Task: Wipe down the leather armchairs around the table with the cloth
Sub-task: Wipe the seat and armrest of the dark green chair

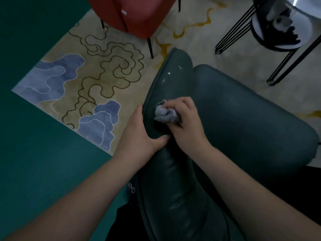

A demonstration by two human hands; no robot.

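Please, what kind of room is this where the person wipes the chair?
Probably a lounge or meeting corner. A dark green leather armchair and a red armchair stand on a patterned rug, beside a small table with thin black metal legs. The right hand holds a grey cloth on the green chair.

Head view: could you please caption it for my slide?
Right hand wipes green armchair with cloth; left hand steadies it.
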